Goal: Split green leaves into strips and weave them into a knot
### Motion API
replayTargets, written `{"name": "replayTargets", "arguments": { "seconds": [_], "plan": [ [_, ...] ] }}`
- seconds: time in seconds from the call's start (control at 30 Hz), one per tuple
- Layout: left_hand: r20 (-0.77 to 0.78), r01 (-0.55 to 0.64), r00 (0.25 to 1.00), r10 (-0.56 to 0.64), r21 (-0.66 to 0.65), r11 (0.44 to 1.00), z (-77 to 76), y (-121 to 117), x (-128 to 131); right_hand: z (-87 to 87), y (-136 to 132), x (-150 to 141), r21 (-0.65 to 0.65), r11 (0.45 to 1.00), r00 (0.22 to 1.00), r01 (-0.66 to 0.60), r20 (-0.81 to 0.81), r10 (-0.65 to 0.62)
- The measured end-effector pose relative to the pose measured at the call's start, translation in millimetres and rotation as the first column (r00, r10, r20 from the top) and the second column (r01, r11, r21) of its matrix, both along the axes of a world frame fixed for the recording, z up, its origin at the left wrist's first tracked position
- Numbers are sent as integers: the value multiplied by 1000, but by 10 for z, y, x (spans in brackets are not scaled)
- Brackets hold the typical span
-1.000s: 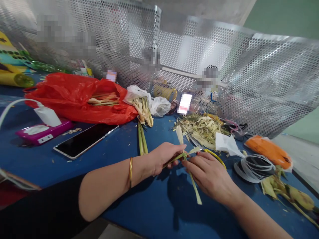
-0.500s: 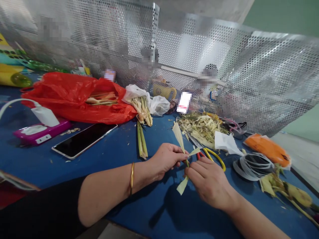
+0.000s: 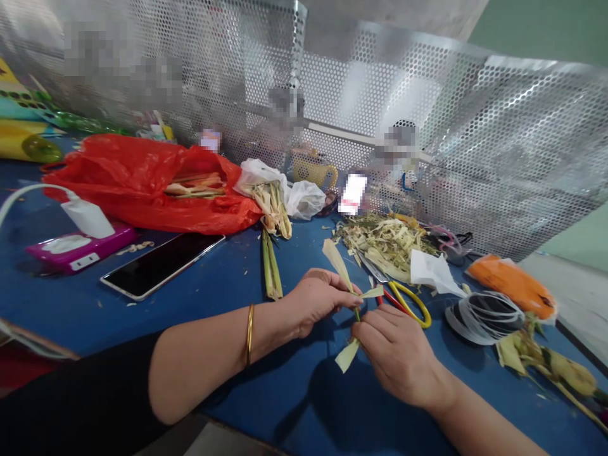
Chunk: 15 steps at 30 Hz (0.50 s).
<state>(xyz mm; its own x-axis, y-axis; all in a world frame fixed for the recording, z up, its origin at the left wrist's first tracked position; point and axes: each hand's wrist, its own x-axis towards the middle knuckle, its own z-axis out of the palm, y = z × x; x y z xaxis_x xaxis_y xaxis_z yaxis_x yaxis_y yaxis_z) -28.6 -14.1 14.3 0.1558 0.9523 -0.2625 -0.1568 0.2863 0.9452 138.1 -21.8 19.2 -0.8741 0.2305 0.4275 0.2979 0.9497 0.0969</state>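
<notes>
Over the blue table, pale green leaf strips (image 3: 336, 258) cross one another, their ends sticking out up, right and down. My left hand (image 3: 316, 299), with a gold bangle at the wrist, pinches them between thumb and fingers where they cross. Just below, my right hand (image 3: 401, 354) has its fingers closed on the lower part of the same strips, and its fingertips are partly hidden. Behind my right hand lie scissors (image 3: 412, 304) with red and yellow handles. Green stalks (image 3: 272, 266) rest beyond my left hand.
A red plastic bag (image 3: 118, 183) holds dry strips; leaf scraps (image 3: 389, 244) are heaped behind the scissors. On the left lie a phone (image 3: 161, 266) and a purple power strip (image 3: 80, 250). To the right are coiled white strapping (image 3: 484, 316) and an orange packet (image 3: 510, 285). Perforated metal panels (image 3: 342, 82) stand behind.
Both hands stay on the leaf strips almost in place. The upper strip end leans slightly more to the left, and the view has shifted a little.
</notes>
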Motion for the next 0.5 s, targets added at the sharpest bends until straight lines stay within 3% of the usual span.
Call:
{"name": "replayTargets", "arguments": {
  "seconds": [0.2,0.37,0.5],
  "plan": [
    [-18,-30,999,30,-1,1000,-34,23,-12,2,-21,-1,40,998,998,-53,49,51],
    [61,70,996,-65,-97,993,-12,80,-70,-27,1,-13,133,991,989,-23,150,3],
    [120,162,981,-152,-77,984,21,97,-114,-15,27,-8,144,989,990,-36,139,16]
  ]
}}
